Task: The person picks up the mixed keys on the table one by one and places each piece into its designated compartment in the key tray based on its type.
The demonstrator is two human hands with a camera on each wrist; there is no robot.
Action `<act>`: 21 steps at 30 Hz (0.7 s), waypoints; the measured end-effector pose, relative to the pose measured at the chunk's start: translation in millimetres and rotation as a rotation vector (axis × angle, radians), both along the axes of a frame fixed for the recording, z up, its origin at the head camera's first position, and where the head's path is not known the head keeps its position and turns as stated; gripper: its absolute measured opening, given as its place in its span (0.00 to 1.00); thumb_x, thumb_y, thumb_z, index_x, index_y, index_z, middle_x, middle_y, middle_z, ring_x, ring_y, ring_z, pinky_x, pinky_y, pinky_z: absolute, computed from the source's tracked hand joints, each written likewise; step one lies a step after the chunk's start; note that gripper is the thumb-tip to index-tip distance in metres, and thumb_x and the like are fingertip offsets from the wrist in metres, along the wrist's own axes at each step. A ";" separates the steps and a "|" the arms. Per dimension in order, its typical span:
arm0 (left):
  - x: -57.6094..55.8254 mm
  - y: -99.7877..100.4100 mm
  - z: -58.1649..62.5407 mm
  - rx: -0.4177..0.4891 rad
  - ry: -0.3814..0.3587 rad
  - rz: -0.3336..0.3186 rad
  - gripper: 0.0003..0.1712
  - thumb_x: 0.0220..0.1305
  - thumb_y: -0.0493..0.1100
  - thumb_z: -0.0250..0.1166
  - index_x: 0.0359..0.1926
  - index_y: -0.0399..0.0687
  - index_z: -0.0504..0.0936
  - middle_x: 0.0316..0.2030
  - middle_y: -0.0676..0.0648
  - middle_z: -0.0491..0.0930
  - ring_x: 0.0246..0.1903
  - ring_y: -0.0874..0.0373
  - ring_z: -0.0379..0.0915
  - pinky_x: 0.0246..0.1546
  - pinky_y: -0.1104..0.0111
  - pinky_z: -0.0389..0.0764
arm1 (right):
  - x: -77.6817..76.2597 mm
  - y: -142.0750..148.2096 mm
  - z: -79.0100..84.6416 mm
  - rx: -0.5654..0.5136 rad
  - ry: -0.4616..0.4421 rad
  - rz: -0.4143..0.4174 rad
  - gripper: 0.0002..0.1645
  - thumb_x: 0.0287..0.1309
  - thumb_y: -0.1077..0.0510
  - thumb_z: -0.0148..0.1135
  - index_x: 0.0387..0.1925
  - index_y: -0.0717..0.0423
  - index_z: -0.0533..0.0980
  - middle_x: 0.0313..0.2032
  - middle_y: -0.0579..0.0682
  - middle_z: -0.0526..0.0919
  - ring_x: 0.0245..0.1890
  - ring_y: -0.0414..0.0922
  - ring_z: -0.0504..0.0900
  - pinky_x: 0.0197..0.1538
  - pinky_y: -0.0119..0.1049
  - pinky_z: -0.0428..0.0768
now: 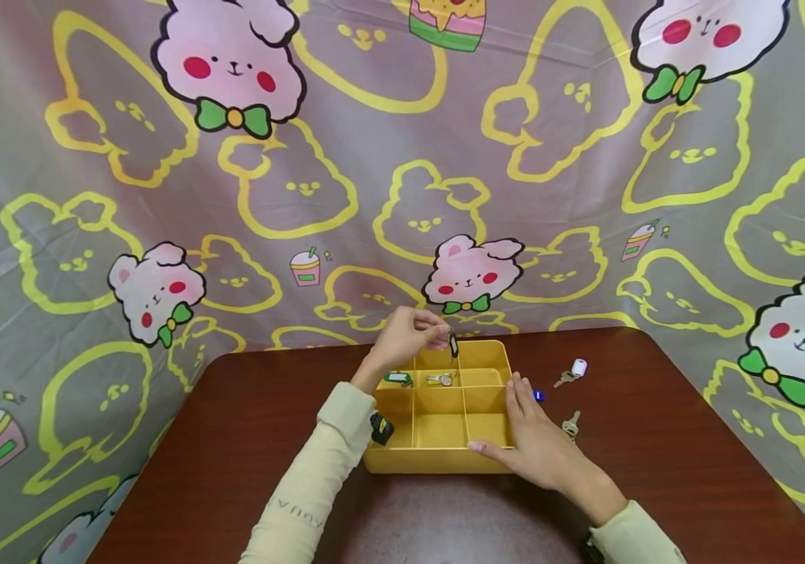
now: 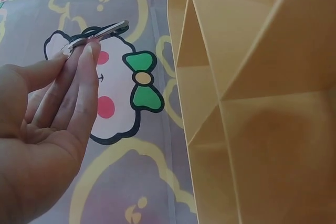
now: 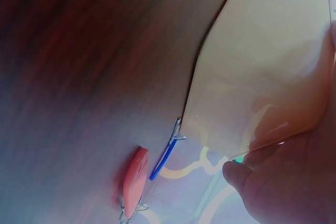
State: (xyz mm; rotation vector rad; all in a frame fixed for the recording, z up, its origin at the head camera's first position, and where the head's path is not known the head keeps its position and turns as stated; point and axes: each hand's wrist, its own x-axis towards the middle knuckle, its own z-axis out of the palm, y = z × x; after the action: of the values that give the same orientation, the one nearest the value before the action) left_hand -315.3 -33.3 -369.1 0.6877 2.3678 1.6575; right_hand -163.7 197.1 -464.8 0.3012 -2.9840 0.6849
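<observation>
My left hand (image 1: 409, 337) pinches a key with a black tag (image 1: 453, 345) between thumb and fingertips, above the back of a yellow divided box (image 1: 438, 460). In the left wrist view the metal key (image 2: 100, 35) sticks out past the fingertips. Below it, in the back row of compartments, lie a key with a green tag (image 1: 397, 377) and a key with a yellow tag (image 1: 440, 379). My right hand (image 1: 543, 442) rests against the box's right side, fingers extended along the wall and thumb at the front rim.
Right of the box on the brown table (image 1: 663, 439) lie a white-tagged key (image 1: 579, 366), a blue tag (image 1: 539, 395) and another key (image 1: 572, 425). A red tag (image 3: 136, 179) shows in the right wrist view. Patterned cloth (image 1: 346, 196) hangs behind the table.
</observation>
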 end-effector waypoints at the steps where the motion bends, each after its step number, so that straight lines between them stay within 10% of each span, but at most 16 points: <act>1: -0.7 1.1 0.6 -0.001 0.000 -0.004 0.11 0.74 0.39 0.67 0.45 0.34 0.90 0.39 0.36 0.92 0.38 0.45 0.92 0.40 0.65 0.91 | -0.2 0.1 -0.5 0.000 0.003 0.000 0.77 0.58 0.14 0.55 0.81 0.70 0.47 0.84 0.67 0.41 0.84 0.65 0.44 0.76 0.65 0.66; 21: -9.0 26.1 14.3 -0.024 -0.020 -0.038 0.11 0.74 0.39 0.67 0.48 0.33 0.89 0.40 0.35 0.92 0.42 0.40 0.91 0.39 0.65 0.91 | -1.7 1.8 -2.5 0.002 0.032 0.009 0.76 0.59 0.15 0.56 0.81 0.71 0.47 0.83 0.69 0.42 0.84 0.67 0.45 0.76 0.65 0.65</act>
State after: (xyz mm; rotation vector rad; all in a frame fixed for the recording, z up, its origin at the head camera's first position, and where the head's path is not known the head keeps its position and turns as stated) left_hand -324.3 -7.3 -354.7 0.7040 2.3418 1.6111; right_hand -165.4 198.9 -467.3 0.3222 -2.9551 0.6709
